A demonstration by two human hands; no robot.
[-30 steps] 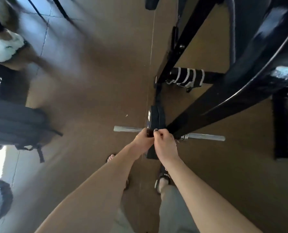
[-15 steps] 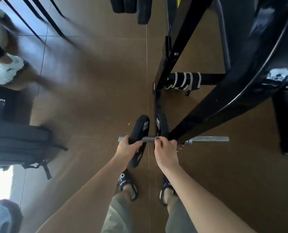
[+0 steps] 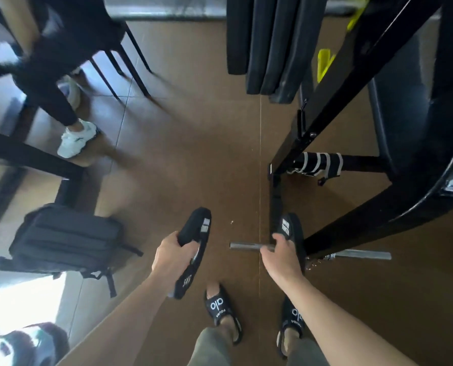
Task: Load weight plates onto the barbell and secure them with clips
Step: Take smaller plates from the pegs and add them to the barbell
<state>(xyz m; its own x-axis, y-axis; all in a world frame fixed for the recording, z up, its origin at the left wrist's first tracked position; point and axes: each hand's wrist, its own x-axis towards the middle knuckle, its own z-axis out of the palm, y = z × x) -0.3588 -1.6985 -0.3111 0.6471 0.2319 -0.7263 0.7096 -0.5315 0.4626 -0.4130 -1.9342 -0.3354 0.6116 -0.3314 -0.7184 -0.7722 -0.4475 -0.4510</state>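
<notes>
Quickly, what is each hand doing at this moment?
Left hand: grips a black weight plate, clear of the bar.
Right hand: rests on the barbell sleeve beside the loaded plate; grip unclear.

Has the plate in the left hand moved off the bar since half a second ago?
Yes. The plate gripped by the left hand was on the bar; it now hangs clear to the left of the bar's end, apart from the second plate.
</notes>
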